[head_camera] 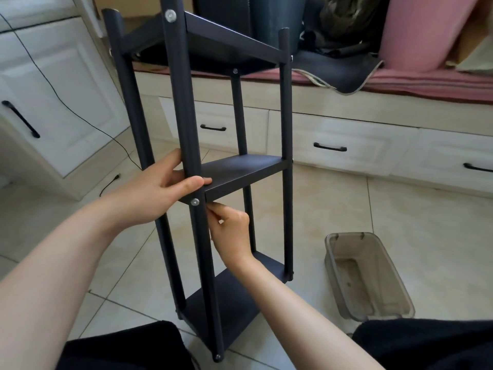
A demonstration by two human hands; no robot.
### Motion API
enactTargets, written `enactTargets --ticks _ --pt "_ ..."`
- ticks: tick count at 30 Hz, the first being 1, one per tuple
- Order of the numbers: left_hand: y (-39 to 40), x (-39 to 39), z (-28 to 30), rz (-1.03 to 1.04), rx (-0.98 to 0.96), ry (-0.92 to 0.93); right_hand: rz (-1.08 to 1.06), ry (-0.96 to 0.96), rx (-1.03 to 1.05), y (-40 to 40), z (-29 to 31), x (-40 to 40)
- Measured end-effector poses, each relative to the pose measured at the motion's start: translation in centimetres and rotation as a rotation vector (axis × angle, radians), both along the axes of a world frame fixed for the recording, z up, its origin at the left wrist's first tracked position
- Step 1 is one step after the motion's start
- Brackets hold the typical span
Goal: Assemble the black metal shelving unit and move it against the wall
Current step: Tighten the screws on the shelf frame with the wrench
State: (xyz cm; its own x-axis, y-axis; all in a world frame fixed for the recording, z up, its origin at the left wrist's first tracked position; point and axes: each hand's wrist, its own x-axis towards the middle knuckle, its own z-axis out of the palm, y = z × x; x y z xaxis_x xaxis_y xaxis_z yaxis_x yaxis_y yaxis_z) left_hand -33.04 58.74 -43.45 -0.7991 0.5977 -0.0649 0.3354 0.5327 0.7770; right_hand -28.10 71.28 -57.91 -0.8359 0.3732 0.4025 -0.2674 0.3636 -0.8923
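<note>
The black metal shelving unit (202, 145) stands upright on the tiled floor (400, 209), directly in front of the person and between their knees, with three shelves fixed between four round posts. The left hand (160, 188) grips the near post (186, 116) just above the middle shelf (245, 169), thumb across the front of the post and fingers curled behind it. The right hand (229, 228) sits just under the near corner of that shelf, its fingertips pinched together against the inner side of the post beside a silver bolt head (194, 201) (whatever small part they hold is too tiny to make out). A clear plastic tub (368, 276) lies on the floor to the right of the unit, near but not touching it. Behind the unit runs a low white drawer bench (346, 140) with black handles, topped with a pink cushion (426, 81), and a white cabinet (53, 102) stands at the left with a thin black cable (66, 102) trailing down across it.
</note>
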Motion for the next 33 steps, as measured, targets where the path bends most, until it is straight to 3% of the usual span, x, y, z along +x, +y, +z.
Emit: enactTargets --ticks 4,13,23,33 --pt "-0.2 0.1 0.2 -0.010 -0.018 -0.025 0.130 -0.315 -0.021 1.5 -0.1 0.5" --pt "-0.2 0.5 0.4 -0.007 -0.057 -0.030 0.209 -0.425 -0.039 3.7 4.1 3.2" --pt "-0.9 0.7 0.5 0.003 -0.097 -0.032 0.200 -0.615 0.109 4.8 6.7 4.1" --pt "0.8 0.8 0.0 0.067 -0.068 0.016 0.197 -0.581 0.244 4.5 7.1 3.5"
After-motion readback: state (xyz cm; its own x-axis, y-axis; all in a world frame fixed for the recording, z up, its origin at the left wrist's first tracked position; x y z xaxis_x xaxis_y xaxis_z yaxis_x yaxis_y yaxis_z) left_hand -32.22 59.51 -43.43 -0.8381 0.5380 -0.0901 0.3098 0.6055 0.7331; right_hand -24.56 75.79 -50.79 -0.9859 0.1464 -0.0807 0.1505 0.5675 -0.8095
